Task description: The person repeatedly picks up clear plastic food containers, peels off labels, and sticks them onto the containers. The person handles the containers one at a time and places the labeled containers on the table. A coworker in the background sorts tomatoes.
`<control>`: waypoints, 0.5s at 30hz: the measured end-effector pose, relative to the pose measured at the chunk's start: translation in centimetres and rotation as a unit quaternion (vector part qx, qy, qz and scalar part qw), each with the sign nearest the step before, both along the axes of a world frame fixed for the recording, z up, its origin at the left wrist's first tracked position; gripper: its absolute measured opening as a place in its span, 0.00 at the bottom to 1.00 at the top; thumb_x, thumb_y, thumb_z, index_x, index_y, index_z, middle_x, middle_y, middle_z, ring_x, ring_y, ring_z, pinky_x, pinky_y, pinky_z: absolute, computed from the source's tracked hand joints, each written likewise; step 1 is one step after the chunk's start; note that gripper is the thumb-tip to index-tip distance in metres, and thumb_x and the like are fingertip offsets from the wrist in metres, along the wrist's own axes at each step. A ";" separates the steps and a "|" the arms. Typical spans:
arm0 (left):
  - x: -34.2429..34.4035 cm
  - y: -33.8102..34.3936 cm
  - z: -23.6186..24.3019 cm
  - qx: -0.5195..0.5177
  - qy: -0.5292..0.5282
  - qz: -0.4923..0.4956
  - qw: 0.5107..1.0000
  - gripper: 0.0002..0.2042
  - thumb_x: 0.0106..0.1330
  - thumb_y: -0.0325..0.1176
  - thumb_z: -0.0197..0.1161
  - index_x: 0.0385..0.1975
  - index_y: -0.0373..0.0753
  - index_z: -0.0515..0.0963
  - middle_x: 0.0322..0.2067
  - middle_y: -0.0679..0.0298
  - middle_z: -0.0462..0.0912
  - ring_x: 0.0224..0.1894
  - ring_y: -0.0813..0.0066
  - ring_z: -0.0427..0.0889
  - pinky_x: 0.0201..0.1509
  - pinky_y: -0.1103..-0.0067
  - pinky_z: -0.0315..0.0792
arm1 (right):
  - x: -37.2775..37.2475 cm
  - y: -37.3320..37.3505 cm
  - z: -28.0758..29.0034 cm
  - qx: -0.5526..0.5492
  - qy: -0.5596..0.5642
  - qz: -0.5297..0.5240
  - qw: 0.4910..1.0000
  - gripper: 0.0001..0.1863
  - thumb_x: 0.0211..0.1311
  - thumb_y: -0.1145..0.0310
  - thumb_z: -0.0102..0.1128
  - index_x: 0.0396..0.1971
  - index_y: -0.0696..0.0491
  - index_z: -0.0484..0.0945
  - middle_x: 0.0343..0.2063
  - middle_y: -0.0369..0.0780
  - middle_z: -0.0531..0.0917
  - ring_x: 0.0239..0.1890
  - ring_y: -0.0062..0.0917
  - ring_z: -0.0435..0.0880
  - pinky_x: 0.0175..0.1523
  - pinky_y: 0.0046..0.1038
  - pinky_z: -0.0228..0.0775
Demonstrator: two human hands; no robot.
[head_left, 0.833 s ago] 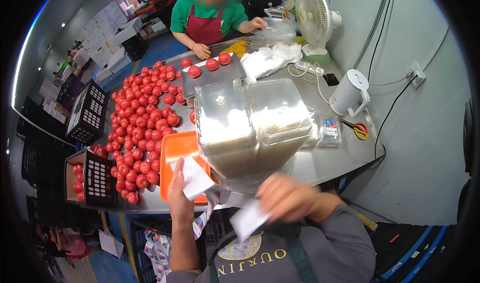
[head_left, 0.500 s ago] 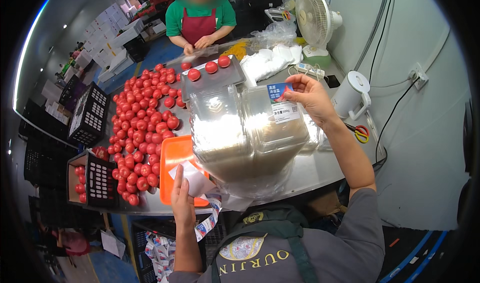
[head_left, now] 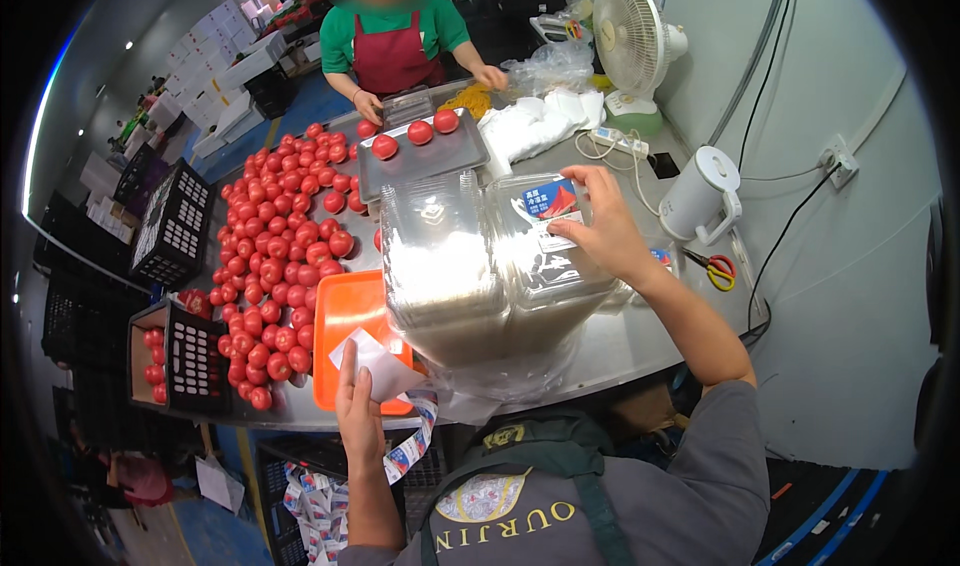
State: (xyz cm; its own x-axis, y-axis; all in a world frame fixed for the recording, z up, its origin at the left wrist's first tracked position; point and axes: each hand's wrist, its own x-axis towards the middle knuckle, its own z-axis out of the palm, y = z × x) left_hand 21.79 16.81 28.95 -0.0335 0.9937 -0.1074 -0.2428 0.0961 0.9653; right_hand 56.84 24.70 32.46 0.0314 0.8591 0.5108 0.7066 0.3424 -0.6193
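Two tall stacks of nested clear plastic clamshell boxes stand before me, a left stack [head_left: 438, 266] and a right stack [head_left: 515, 266]. A blue, red and white label [head_left: 550, 202] lies on the top box of the right stack. My right hand [head_left: 605, 228] rests over it, thumb on its lower part and fingers apart at its upper right corner. My left hand [head_left: 360, 416] is closed on a strip of labels [head_left: 415, 436], whose white backing [head_left: 378, 368] shows over an orange tray [head_left: 335, 311]. The strip hangs below the table edge.
Many tomatoes [head_left: 290, 231] cover the table's left side, by black crates [head_left: 195, 361]. A grey tray [head_left: 430, 156] holds three tomatoes. Across the table stands a co-worker [head_left: 390, 51]. On the right are a fan [head_left: 630, 41], a white kettle [head_left: 700, 191] and scissors [head_left: 718, 269].
The label went from hanging in my right hand's pinch to lying on the box lid; that hand's fingers spread over it. The co-worker's hands moved apart, one now at the grey tray.
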 end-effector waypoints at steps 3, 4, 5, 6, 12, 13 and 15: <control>0.7 -0.1 0.6 0.006 0.010 -0.010 1.000 0.23 0.67 0.26 0.40 0.62 0.26 0.52 0.63 0.55 0.55 0.64 0.68 0.57 0.64 0.74 0.54 | 1.1 0.5 -0.2 0.048 -0.092 0.036 0.994 0.20 0.44 0.63 0.68 0.40 0.46 0.77 0.50 0.42 0.69 0.55 0.37 0.64 0.57 0.37 0.54; 0.9 0.1 0.5 0.008 0.013 -0.010 1.000 0.23 0.67 0.27 0.40 0.62 0.27 0.52 0.63 0.55 0.55 0.63 0.68 0.58 0.64 0.74 0.55 | 2.0 0.7 -0.7 0.054 -0.159 0.043 0.985 0.17 0.45 0.60 0.67 0.38 0.44 0.79 0.50 0.42 0.70 0.55 0.37 0.64 0.57 0.38 0.54; 0.9 0.2 0.2 0.010 0.015 -0.011 1.000 0.23 0.67 0.27 0.41 0.62 0.27 0.52 0.62 0.55 0.56 0.63 0.67 0.59 0.63 0.74 0.56 | 2.8 1.4 -1.4 0.028 -0.135 0.039 0.990 0.12 0.49 0.53 0.63 0.32 0.40 0.81 0.51 0.43 0.70 0.56 0.38 0.64 0.59 0.39 0.50; 0.9 0.1 -0.1 0.009 0.019 -0.014 1.000 0.23 0.67 0.27 0.41 0.62 0.27 0.52 0.62 0.55 0.56 0.63 0.67 0.59 0.63 0.73 0.56 | 3.5 1.7 -1.3 0.058 -0.175 -0.017 0.983 0.14 0.49 0.53 0.63 0.35 0.42 0.81 0.51 0.44 0.70 0.57 0.39 0.63 0.59 0.39 0.51; 0.1 0.0 -1.7 0.021 -0.010 -0.042 0.999 0.24 0.68 0.29 0.45 0.63 0.30 0.52 0.63 0.55 0.55 0.62 0.65 0.60 0.63 0.69 0.57 | 16.2 -1.2 -16.1 -0.195 -0.212 -0.146 0.946 0.39 0.44 0.56 0.68 0.59 0.35 0.61 0.57 0.49 0.62 0.57 0.47 0.63 0.60 0.44 0.56; 0.1 0.0 -2.0 0.023 0.009 -0.024 0.999 0.24 0.68 0.29 0.45 0.63 0.30 0.53 0.62 0.56 0.55 0.61 0.65 0.61 0.63 0.69 0.58 | 16.0 -3.2 -19.5 -0.286 -0.277 -0.129 0.908 0.47 0.41 0.57 0.71 0.63 0.33 0.54 0.59 0.50 0.59 0.58 0.49 0.62 0.60 0.45 0.56; -0.3 -0.2 -2.5 0.009 0.019 -0.017 1.000 0.24 0.68 0.29 0.45 0.63 0.30 0.53 0.62 0.56 0.56 0.61 0.65 0.62 0.62 0.69 0.59 | 13.8 -5.7 -21.7 -0.412 -0.214 -0.144 0.874 0.58 0.33 0.58 0.76 0.65 0.31 0.46 0.62 0.51 0.55 0.61 0.51 0.58 0.60 0.48 0.54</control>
